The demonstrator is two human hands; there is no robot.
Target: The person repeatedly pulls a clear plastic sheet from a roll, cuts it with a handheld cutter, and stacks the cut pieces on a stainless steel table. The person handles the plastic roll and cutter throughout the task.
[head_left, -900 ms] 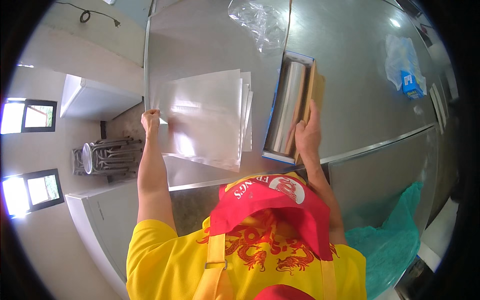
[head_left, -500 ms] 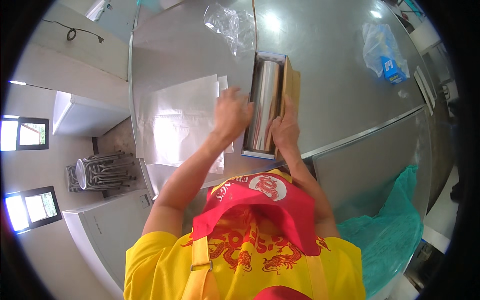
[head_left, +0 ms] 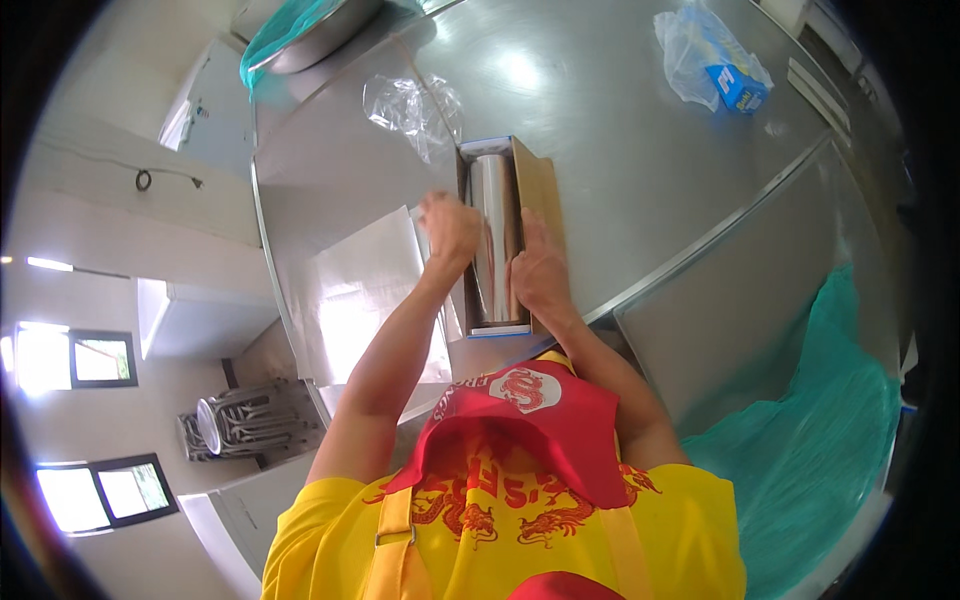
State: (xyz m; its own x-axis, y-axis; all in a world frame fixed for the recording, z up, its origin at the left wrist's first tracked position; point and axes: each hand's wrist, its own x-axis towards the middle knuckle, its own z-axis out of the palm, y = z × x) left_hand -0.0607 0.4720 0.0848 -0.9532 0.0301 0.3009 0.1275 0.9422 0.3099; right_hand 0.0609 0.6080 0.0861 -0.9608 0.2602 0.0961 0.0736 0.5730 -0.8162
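A long, narrow cardboard box (head_left: 493, 331) lies uncovered on the steel table, its brown lid flap (head_left: 545, 200) folded out to the right. Inside it rests a shiny, silvery roll of wrap (head_left: 492, 240). My right hand (head_left: 541, 272) grips the box's right side, fingers stretched along the flap and thumb toward the roll. At the box's left edge, my left hand (head_left: 452, 232) has its fingers curled and slightly blurred; what they pinch, if anything, cannot be made out. Left of the box, flat shiny sheets (head_left: 375, 262) lie partly under my left forearm.
Crumpled clear plastic (head_left: 410, 108) lies beyond the box. A pale plastic bag (head_left: 690, 55) and a small blue box (head_left: 738, 88) are at the far right. Green netting-like plastic (head_left: 810, 450) covers the near right. A metal basin (head_left: 325, 38) stands at the far left.
The view has shifted, so the box and sheets appear lower and further left. My left hand's fingers are now more curled beside the box; my right hand stays at its right side.
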